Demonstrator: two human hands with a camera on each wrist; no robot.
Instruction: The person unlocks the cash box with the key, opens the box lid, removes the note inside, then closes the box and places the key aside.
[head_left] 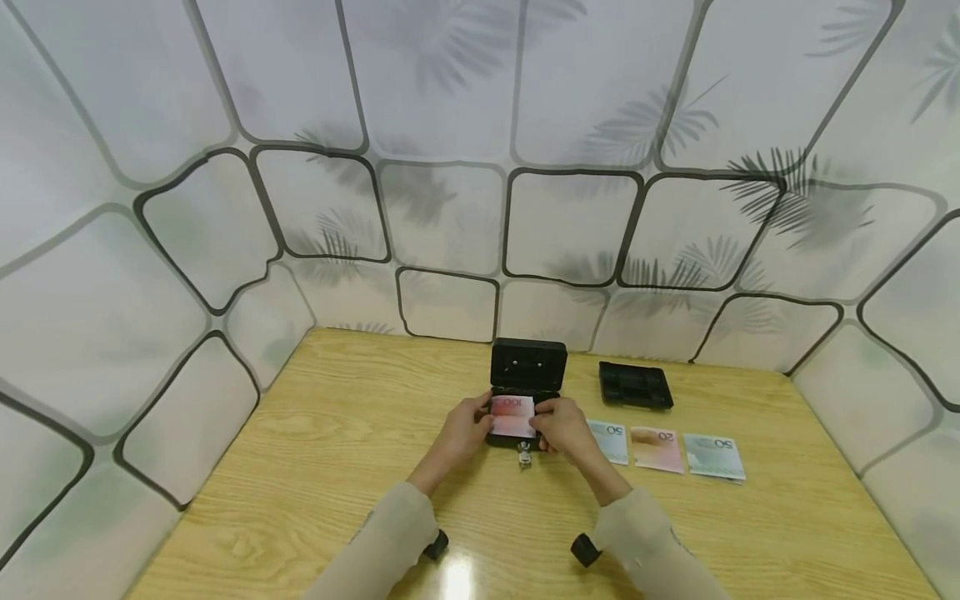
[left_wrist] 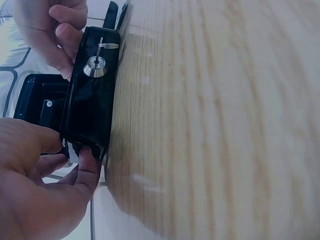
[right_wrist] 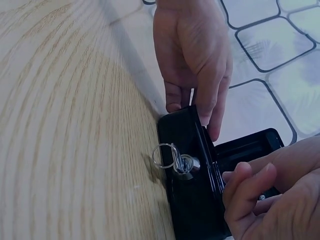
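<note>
A black cash box (head_left: pixel 514 441) stands on the table with its lid (head_left: pixel 528 364) raised at the back. Inside lie pink 100 banknotes (head_left: pixel 512 415). My left hand (head_left: pixel 461 432) grips the box's left end, thumb by the notes' left edge. In the left wrist view, that hand (left_wrist: pixel 45 180) has fingers over the rim and against the end wall. Over the box's right part, my right hand (head_left: pixel 566 427) pinches the notes' right edge with curled fingers. A key with a ring (right_wrist: pixel 172 157) sits in the silver lock (right_wrist: pixel 187 167) on the front wall.
To the right of the box lie folded banknotes in a row: a green 50 (head_left: pixel 611 443) partly behind the right hand, a pinkish 20 (head_left: pixel 657 450) and another green 50 (head_left: pixel 714 457). Behind them rests a black compartment tray (head_left: pixel 635 386). A patterned wall (head_left: pixel 450 304) borders the wooden table (head_left: pixel 337 417).
</note>
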